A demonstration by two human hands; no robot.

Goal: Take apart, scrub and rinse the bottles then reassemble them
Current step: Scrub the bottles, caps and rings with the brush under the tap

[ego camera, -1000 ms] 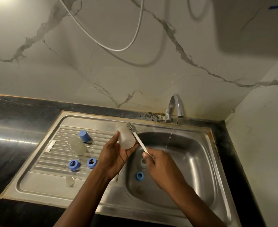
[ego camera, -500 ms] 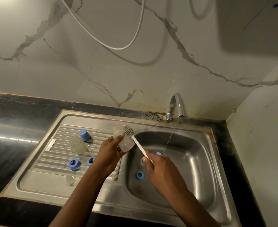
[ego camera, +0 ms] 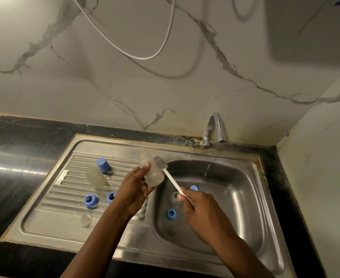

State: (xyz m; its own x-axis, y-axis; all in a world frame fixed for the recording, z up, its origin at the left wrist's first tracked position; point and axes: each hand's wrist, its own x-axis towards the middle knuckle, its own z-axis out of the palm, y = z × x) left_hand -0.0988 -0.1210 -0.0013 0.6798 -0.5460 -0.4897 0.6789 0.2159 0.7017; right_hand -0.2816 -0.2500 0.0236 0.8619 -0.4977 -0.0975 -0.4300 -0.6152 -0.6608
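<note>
My left hand grips a clear frosted bottle body tilted over the left rim of the sink basin. My right hand holds the white handle of a bottle brush; its grey bristle head lies against the bottle's upper right side. A second clear bottle lies on the ribbed drainboard beside a blue cap. Two blue screw rings and a clear teat rest nearer me. Another blue ring and a blue piece lie in the basin.
The chrome tap at the back runs a thin stream of water into the basin. Black countertop surrounds the steel sink. A white hose hangs against the marble wall.
My left hand turned the bottle from bottom-facing-me to lying on its side. The brush head shifted slightly left along the bottle. A blue piece in the basin came into view behind my right hand.
</note>
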